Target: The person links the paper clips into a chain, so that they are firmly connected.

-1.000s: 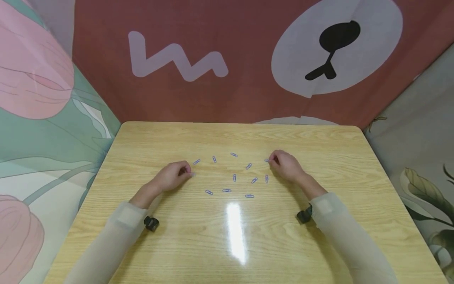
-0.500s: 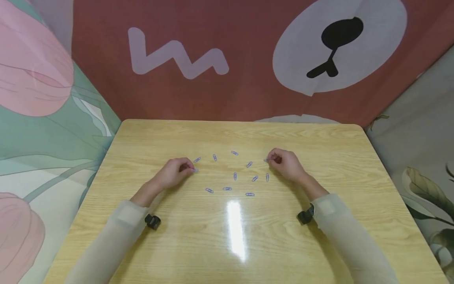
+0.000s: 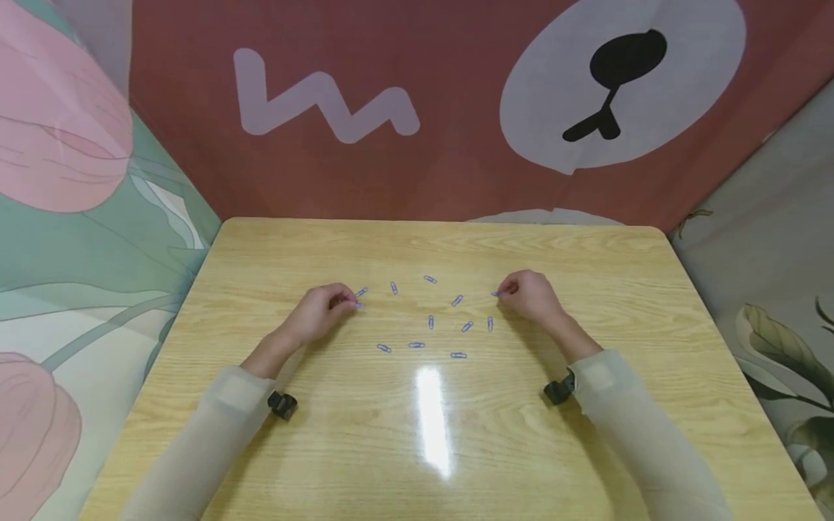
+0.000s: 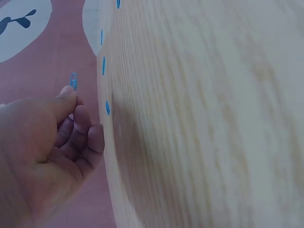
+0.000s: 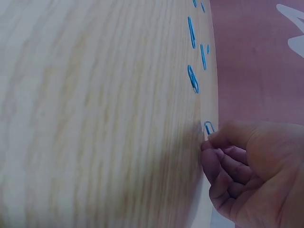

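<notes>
My left hand pinches a blue paper clip between thumb and forefinger, its free end sticking out past the fingertips. Just beyond those fingertips in the head view lies another paper clip. On the right side my right hand grips a second paper clip by one end, the thumb on top and the other fingers curled beneath. Nearest to that hand on the table is an upright-pointing paper clip. The gripped ends of both held clips are hidden by the fingers.
Several more blue paper clips lie scattered between the hands, among them one at the back and one at the front. The wooden table ends at a red printed cloth behind. Patterned cloths hang at both sides.
My left hand has moved slightly away from me and to the right with its paper clip, closer to the neighbouring clip. My right hand has shifted only a little. The loose clips stay put.
</notes>
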